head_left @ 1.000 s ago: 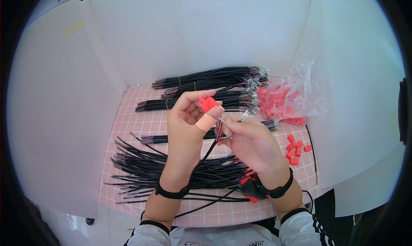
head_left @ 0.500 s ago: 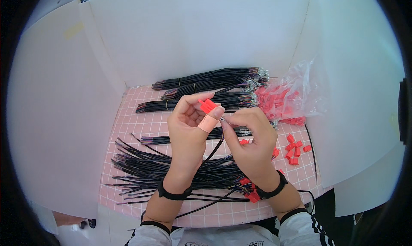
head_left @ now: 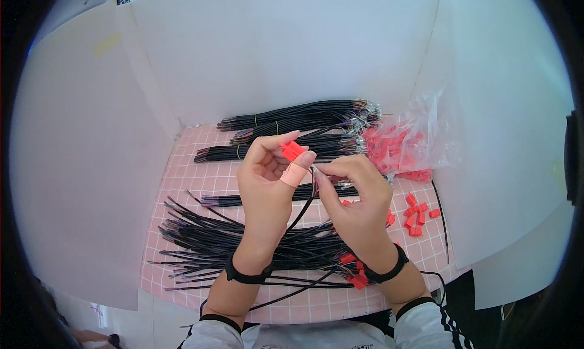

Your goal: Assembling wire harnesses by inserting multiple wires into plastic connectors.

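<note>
A small red connector housing [head_left: 292,150] is pinched between the thumb and fingertips of the left hand [head_left: 267,181], held above the middle of the pink gridded mat [head_left: 201,178]. The left fingers are closed narrowly on it, and a pale wrap is worn round the thumb [head_left: 294,174]. The thin wire ends of a black cable [head_left: 302,206] are held by the right hand [head_left: 356,197] just beside the housing; its thumb and forefinger are drawn tightly together, the other fingers curled in. The cable hangs down between the two wrists toward the mat's near edge.

A slip is judged the likeliest fault: the wire ends are fine and flexible (whether any terminal is yet seated cannot be told), so one could be bent or pushed into the wrong slot if the housing is tilted in the grip. The housing could also be dropped among the loose black wires [head_left: 219,242] spread along the near edge, where finished red plugs [head_left: 356,279] already lie. Loose red housings [head_left: 418,212] are scattered near the mat's right edge, and a clear bag of more [head_left: 404,145] sits at its far right corner, beside tied black bundles [head_left: 292,121] along the far edge.
</note>
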The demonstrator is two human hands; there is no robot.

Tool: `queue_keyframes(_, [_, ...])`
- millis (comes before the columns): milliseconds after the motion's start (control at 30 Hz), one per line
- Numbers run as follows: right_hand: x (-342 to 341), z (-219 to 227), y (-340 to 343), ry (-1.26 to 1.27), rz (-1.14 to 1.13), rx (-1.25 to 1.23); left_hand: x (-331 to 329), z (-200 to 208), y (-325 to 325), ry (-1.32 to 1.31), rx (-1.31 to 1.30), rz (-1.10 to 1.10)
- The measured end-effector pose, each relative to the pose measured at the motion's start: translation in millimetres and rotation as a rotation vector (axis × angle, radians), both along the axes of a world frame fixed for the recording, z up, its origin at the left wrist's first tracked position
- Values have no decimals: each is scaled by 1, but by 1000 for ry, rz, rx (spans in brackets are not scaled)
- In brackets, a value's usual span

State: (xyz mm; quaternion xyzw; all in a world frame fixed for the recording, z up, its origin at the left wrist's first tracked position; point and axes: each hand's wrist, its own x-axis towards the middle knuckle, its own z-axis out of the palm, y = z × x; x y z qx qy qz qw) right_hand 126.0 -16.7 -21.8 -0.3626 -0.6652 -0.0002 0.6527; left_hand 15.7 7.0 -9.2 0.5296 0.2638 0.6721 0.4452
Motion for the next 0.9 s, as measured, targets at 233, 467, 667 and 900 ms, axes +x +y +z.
queue_keyframes(233, [3, 1, 0, -79, -43, 38, 0, -5, 1, 70, 27, 5])
queue_keyframes(467, [9, 3, 1, 27, 125, -140, 2, -4, 0, 48, 44, 6])
queue_keyframes(667, [3, 4, -3, -9, 15, -82, 6, -12, 3, 94, 166, 135])
queue_keyframes(900, [2, 2, -4, -36, -25, -95, 3, -9, 1, 133, 84, 40])
